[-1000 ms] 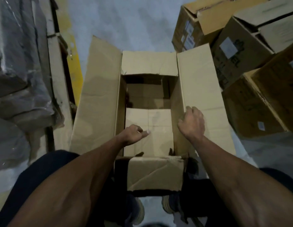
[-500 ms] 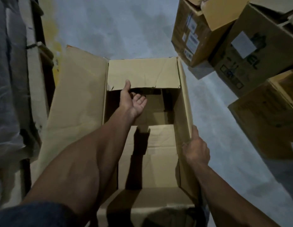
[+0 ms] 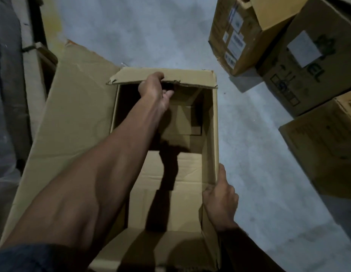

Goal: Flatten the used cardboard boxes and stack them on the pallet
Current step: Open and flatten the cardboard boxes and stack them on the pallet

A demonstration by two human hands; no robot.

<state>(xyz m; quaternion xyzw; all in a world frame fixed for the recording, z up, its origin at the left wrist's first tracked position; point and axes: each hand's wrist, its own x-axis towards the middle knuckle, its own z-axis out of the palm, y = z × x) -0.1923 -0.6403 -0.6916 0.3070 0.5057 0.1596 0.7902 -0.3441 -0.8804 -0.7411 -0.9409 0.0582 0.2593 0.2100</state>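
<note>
Two hands on one open cardboard box (image 3: 170,173), which stands on the grey concrete floor (image 3: 259,144) directly below the head camera, mouth up. Left hand (image 3: 156,91) reaches across the opening to the far end flap (image 3: 190,77); thumb lies on top of the flap, fingers curl beneath its torn edge, so I log this grip as closed on the flap. Right hand (image 3: 219,197) clasps the near part of the right wall (image 3: 214,134), thumb along the outside, fingers hooked over the rim to the inside. Long left flap (image 3: 72,124) is splayed out flat over the floor. Bottom panels inside the box look folded shut, though shadow hides the far part. More boxes (image 3: 278,46) sit stacked at upper right, well apart from this one. No pallet that I can identify with certainty; dark structure at far left is unclear. My judgement: box not yet flattened. Risks from here: the far flap is already ragged, and a hard pull could tear it off instead of collapsing the wall; if the bottom is taped it may resist and the box could skid on the concrete; right fingers inside the rim could get pinched as the wall folds
</note>
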